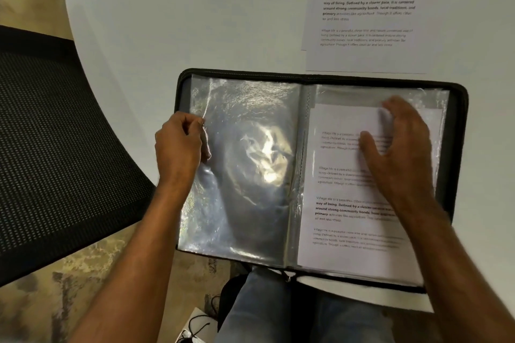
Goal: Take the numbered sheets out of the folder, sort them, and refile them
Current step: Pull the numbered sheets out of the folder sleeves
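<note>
A black zip folder lies open at the table's near edge, toward six o'clock. The left hand pinches an empty, glossy plastic sleeve at its nine o'clock edge. The right hand, fingers spread, presses a thin printed sheet. It looks light, floppy and slippery; best taken by its top edge.

A white, curved-edged worktop fills the upper view. Beside it stands a black mesh chair on mottled brown-and-beige carpet. Soft, even light throughout.
</note>
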{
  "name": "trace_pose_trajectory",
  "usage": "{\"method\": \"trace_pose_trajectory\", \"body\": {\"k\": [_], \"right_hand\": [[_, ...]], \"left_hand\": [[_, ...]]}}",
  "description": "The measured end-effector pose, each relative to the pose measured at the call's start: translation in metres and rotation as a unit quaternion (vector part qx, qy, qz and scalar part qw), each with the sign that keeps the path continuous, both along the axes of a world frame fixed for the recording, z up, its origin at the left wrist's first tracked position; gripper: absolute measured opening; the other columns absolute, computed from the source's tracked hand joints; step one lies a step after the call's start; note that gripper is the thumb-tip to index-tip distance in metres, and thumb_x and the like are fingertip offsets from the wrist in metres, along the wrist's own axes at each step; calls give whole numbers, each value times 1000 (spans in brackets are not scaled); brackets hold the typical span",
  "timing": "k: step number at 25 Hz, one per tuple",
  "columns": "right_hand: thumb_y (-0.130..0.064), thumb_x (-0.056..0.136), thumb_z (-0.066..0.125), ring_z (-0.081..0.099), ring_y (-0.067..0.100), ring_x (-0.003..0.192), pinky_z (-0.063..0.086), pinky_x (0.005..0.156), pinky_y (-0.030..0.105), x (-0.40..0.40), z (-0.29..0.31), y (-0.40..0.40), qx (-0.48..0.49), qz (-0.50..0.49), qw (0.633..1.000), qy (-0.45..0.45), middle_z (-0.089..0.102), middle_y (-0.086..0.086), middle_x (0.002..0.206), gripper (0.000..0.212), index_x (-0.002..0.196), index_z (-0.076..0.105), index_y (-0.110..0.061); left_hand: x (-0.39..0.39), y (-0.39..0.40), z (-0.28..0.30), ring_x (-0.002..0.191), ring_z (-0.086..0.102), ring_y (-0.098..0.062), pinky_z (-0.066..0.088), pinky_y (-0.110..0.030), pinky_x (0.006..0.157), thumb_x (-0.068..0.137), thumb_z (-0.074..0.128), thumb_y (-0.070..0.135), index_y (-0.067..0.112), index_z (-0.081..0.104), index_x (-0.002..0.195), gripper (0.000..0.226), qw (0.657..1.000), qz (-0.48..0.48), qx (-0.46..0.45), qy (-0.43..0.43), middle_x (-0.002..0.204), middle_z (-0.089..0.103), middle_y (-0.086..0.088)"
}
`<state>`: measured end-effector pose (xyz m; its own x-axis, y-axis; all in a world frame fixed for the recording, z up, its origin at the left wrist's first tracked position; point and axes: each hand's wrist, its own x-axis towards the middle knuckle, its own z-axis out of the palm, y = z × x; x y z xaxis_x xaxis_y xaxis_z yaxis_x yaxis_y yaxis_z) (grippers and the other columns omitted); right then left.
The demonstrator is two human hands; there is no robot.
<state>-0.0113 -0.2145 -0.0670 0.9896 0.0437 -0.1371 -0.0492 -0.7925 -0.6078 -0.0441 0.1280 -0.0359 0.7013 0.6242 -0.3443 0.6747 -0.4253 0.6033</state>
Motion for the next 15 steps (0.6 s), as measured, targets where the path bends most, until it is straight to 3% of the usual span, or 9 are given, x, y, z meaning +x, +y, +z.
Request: {"method": "trace_pose_trajectory", "body": {"k": [1, 3, 6, 8, 11, 13, 15], "right_hand": [[-34, 99, 63, 29, 30, 153, 23, 126, 49, 3, -4, -10, -27, 0, 1000, -7, 34, 12, 164, 67, 156, 36, -11], [-51, 98, 55, 19, 33, 157, 15, 129, 49, 6, -10, -26, -91, -4, 996, 1, 23, 15, 169, 81, 161, 26, -8], [-66, 97, 43, 2, 35, 160, 8, 128, 52, 7, -16, -35, -163, -20, 986, 27, 5, 14, 173, 93, 164, 13, -9], [-70, 98, 36, -2, 37, 159, 7, 128, 55, 4, -19, -34, -186, -19, 982, 29, 0, 15, 173, 94, 165, 10, -9], [-68, 101, 37, -4, 36, 160, 6, 127, 56, 2, -19, -33, -183, -17, 983, 23, -2, 14, 173, 87, 165, 15, -12], [-60, 104, 43, -2, 36, 160, 7, 127, 56, 2, -18, -33, -171, -20, 985, 13, 3, 13, 174, 77, 163, 26, -14], [-50, 105, 49, 8, 38, 158, 12, 125, 58, 2, -18, -34, -164, -14, 986, -18, 17, 12, 172, 61, 156, 43, -16]], "left_hand": [[-1, -3, 0, 52, 61, 4, 45, -9, 50, 105, 59, 20, 17, 68, 96, 12, 1000, -11, 28, 5, 65, 64, 8], [-2, -3, -3, 60, 60, 9, 46, -12, 54, 104, 58, 21, 21, 66, 101, 9, 998, -20, 63, 5, 73, 64, 11], [-5, -1, -13, 79, 63, -3, 55, -35, 78, 102, 62, 27, 22, 60, 116, 15, 995, -33, 98, 0, 91, 66, 6], [-8, -4, -18, 103, 58, -17, 48, -33, 92, 99, 66, 27, 18, 52, 134, 39, 993, -40, 111, -10, 115, 62, -2], [-9, -20, -18, 128, 43, -29, 36, -40, 104, 94, 71, 30, 15, 41, 148, 64, 979, -63, 195, 4, 139, 46, -11], [-5, -36, -16, 134, 37, -31, 31, -44, 107, 93, 71, 34, 20, 42, 149, 64, 974, -92, 208, 15, 146, 40, -11], [1, -58, -15, 137, 34, -29, 26, -40, 108, 96, 67, 36, 24, 48, 145, 54, 974, -156, 161, 4, 148, 38, -9]]}}
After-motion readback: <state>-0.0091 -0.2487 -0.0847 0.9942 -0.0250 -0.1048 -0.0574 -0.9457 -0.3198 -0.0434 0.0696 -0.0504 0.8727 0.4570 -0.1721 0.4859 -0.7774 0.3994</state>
